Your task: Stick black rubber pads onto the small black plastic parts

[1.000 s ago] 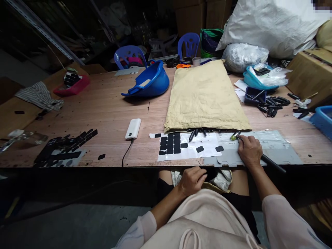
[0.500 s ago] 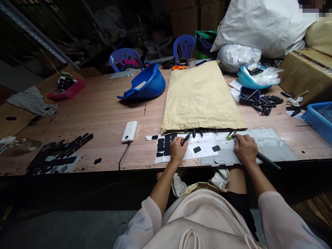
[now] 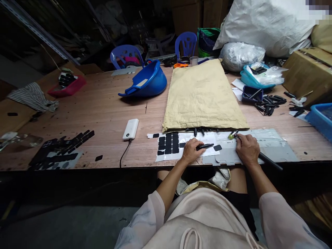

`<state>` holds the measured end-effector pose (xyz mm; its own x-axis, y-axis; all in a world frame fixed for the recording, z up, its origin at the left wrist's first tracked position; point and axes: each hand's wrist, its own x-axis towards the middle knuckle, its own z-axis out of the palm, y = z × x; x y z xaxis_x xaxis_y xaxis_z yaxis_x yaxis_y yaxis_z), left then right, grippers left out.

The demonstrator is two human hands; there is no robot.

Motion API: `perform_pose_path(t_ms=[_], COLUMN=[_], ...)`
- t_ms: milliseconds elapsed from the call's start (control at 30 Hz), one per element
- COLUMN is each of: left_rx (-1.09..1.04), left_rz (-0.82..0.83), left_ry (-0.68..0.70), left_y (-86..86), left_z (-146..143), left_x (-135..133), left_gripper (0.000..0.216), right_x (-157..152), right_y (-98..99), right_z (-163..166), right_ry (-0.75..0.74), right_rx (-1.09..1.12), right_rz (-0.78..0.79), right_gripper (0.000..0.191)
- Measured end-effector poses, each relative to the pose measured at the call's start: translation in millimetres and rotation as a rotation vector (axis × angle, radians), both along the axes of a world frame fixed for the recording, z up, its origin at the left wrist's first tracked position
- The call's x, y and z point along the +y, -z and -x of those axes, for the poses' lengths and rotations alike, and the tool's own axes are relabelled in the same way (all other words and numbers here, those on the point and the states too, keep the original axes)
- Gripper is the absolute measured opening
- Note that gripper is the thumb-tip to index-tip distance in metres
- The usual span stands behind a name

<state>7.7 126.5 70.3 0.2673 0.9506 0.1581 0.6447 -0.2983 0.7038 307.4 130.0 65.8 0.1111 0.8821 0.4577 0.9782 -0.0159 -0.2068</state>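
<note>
My left hand (image 3: 192, 150) is closed around a slim black pen-shaped piece (image 3: 206, 146), its tip pointing right. Under it lies a white sheet (image 3: 161, 158) bearing rows of black rounded patches (image 3: 168, 143). Another black patch (image 3: 217, 147) sits to the right, between my hands. My right hand (image 3: 247, 149) grips what looks like a small hammer (image 3: 271, 162), with a long black handle and a short metal head with a yellow-green end. Its head rests over a grey board (image 3: 278, 148). Several black pieces (image 3: 199, 131) poke out from the near edge of a tan sack (image 3: 204, 95).
A white power bank (image 3: 130, 129) with a cable lies left of the sheet. Farther back stands a blue basin (image 3: 153, 81). Black patch strips (image 3: 64, 157) lie at far left. On the right are loose black pieces (image 3: 271, 103), a teal basin (image 3: 255, 81) and a blue tray (image 3: 320, 121).
My left hand has moved right across the sheet, and the black piece has swung from upright-leaning to nearly level. My right hand keeps its hold on the hammer in about the same place.
</note>
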Motion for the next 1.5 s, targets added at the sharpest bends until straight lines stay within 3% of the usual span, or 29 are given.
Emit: perform_pose_path(t_ms=[233,333,433,533,667,900,1100,1300,1500], left_rx=[-0.024,-0.022,-0.035,-0.042,-0.025,-0.008,-0.009,-0.013,-0.023], left_rz=[0.039,0.047,0.055,0.058,0.066,0.071,0.069,0.055,0.053], left_ry=[-0.009,-0.008,-0.008,-0.012,-0.015,-0.024,-0.018,-0.024,-0.024], left_y=[-2.5,-2.5,-2.0,-1.0,0.8,-0.4,-1.8,-1.4,0.1], left_z=[-1,-1,-1,-2,-3,-3,-3,-3,-3], left_x=[2,3,4,4,5,4,4,4,4], left_gripper=[0.018,0.017,0.018,0.019,0.019,0.019,0.018,0.02,0.017], right_x=[-7,-18,-31,-40,-46,-47,-47,-51,-33], right_y=[-13.3,-27.5,-36.4,-37.9,-37.0,-31.6,-37.0,-30.1,-31.8], right_z=[3,27,58,83,101,107,96,93,55], right_ry=[-0.081,-0.161,-0.332,-0.462,-0.532,-0.511,-0.449,-0.456,-0.289], right_rx=[0.124,0.246,0.382,0.446,0.449,0.264,0.332,0.284,0.247], right_rz=[-0.098,-0.151,-0.103,-0.032,-0.075,-0.04,-0.148,-0.09,-0.157], right_gripper=[0.032,0.034,0.031,0.027,0.025,0.028,0.027,0.025,0.027])
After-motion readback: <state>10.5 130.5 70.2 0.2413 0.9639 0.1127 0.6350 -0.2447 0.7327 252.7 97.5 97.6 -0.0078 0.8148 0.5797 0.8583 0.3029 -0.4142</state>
